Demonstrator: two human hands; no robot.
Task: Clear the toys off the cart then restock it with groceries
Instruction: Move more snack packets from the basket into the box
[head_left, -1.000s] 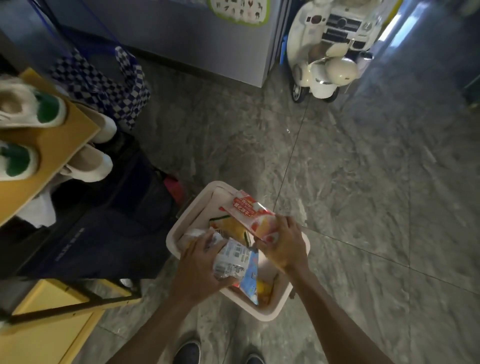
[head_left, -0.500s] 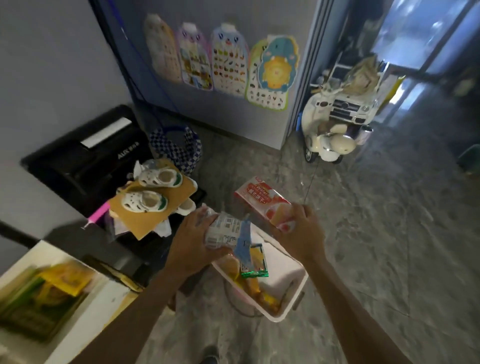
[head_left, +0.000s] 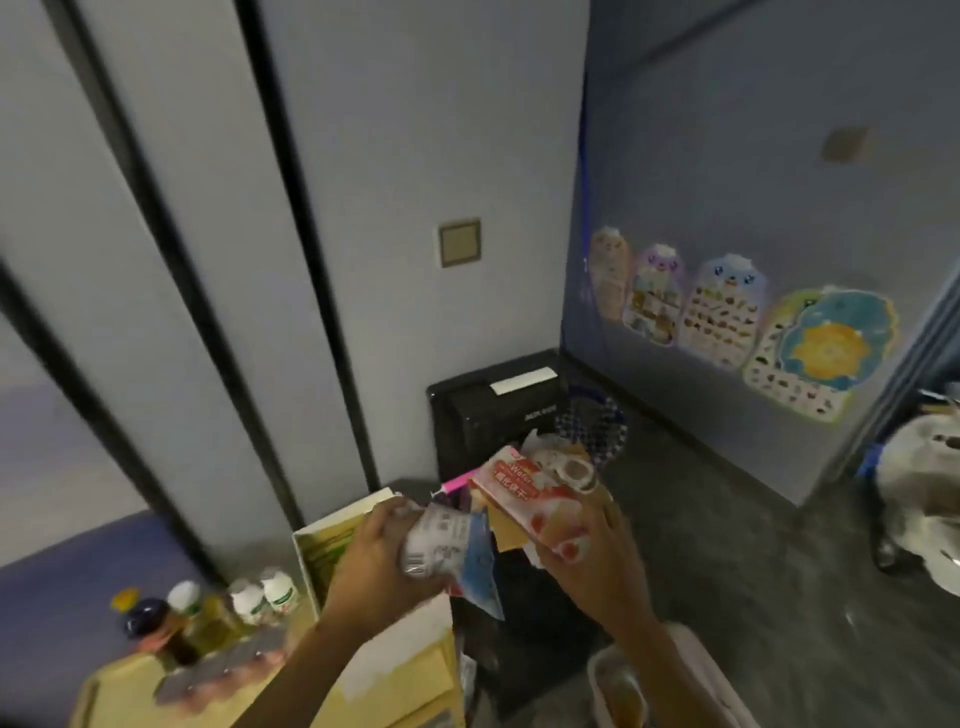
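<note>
My left hand (head_left: 376, 564) grips a crumpled silver and blue snack packet (head_left: 451, 545). A pink wafer box (head_left: 524, 501) with strawberry pictures is held up in my right hand (head_left: 597, 566). Both hands are raised in front of me, close together. Below them at the lower left is a yellow surface (head_left: 395, 670) with several bottles (head_left: 228, 608) and a flat box (head_left: 332, 540) at its back. The white basket (head_left: 613, 675) that holds more groceries shows at the bottom, partly hidden by my right arm.
A black appliance (head_left: 493, 415) stands in the corner against the wall, with a checked bag (head_left: 592, 426) beside it. Picture charts (head_left: 727, 322) hang on the blue wall. A white ride-on toy (head_left: 919, 493) is at the right edge on the grey floor.
I have lifted both packets out of the basket and turned my head up and left. The basket dropped to the bottom of the view and the yellow surface with bottles came into sight.
</note>
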